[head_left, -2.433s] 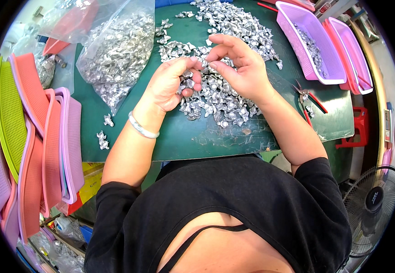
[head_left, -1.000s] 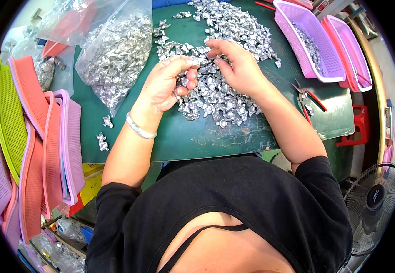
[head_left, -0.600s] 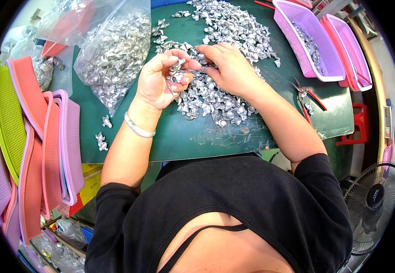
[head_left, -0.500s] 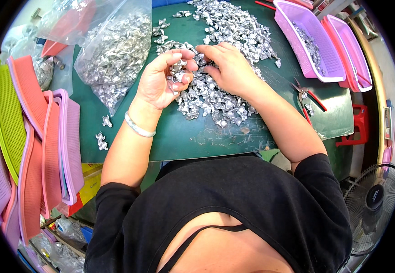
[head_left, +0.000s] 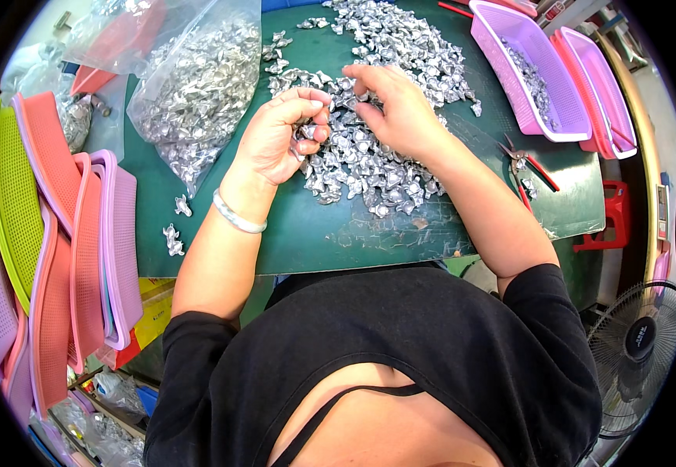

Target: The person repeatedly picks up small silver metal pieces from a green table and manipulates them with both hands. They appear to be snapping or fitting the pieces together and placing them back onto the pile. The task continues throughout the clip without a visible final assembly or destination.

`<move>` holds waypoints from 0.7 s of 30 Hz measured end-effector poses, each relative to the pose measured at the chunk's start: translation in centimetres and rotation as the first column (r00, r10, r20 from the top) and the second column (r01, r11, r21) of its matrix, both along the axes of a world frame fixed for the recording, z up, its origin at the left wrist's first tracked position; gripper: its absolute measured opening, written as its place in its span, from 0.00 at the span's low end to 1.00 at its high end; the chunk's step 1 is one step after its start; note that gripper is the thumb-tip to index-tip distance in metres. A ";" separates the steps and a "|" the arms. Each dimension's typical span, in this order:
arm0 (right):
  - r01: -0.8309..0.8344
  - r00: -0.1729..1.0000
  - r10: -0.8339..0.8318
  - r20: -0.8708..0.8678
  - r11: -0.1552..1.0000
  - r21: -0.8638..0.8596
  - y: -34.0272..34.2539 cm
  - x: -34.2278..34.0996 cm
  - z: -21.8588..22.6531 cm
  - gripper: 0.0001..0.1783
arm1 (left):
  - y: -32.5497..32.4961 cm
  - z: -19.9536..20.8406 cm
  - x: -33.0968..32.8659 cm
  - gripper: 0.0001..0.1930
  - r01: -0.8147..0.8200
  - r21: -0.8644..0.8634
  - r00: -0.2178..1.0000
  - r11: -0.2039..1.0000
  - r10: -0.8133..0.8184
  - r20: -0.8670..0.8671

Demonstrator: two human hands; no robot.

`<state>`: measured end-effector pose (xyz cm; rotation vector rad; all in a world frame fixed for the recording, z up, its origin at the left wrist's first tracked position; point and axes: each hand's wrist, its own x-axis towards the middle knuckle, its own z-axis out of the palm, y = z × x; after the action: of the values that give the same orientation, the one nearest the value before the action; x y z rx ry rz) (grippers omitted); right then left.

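Note:
Small silver cast-metal parts (head_left: 373, 175) lie in a loose heap on the green table. At the heap's near-left side my left hand (head_left: 276, 136), with a pale bangle at its wrist, is closed around a few of these metal parts (head_left: 307, 134); the fingers partly cover them. My right hand (head_left: 400, 113) hovers over the heap, palm toward the left hand. Its thumb and forefinger stand apart, with nothing visible between them. Two single metal parts (head_left: 173, 240) rest on the table left of my left forearm.
A clear plastic bag (head_left: 198, 101) full of metal parts stands at the left, beside stacked plastic baskets (head_left: 46, 233). Red-handled cutters (head_left: 521, 167) lie at the right. Beyond them, a purple basket (head_left: 571, 128) holds more parts. A fan (head_left: 640, 342) stands at lower right.
My right hand has drawn slightly away from my left, and its thumb and forefinger now stand apart. The left hand's fingers have curled further over the metal parts.

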<state>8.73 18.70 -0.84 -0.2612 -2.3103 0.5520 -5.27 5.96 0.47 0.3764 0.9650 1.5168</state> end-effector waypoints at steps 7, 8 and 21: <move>0.011 0.992 0.001 0.123 0.995 -0.100 0.1 0.1 0.3 0.19 | 0.0 -0.2 -0.2 0.06 0.012 -0.018 0.997 1.000 -0.014 -0.070; 0.015 0.994 0.000 0.109 0.991 -0.133 0.0 0.2 0.2 0.19 | 0.0 -0.3 -0.2 0.05 0.021 -0.018 0.996 1.000 -0.023 -0.087; -0.122 0.992 0.097 -0.076 0.871 -0.476 -0.9 0.4 1.3 0.19 | 0.0 0.4 1.6 0.06 -0.012 -0.134 0.953 0.991 -0.029 -0.302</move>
<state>9.17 17.80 0.44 -0.3465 -2.1159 1.1814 -3.71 5.96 0.89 0.5265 1.2984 1.4002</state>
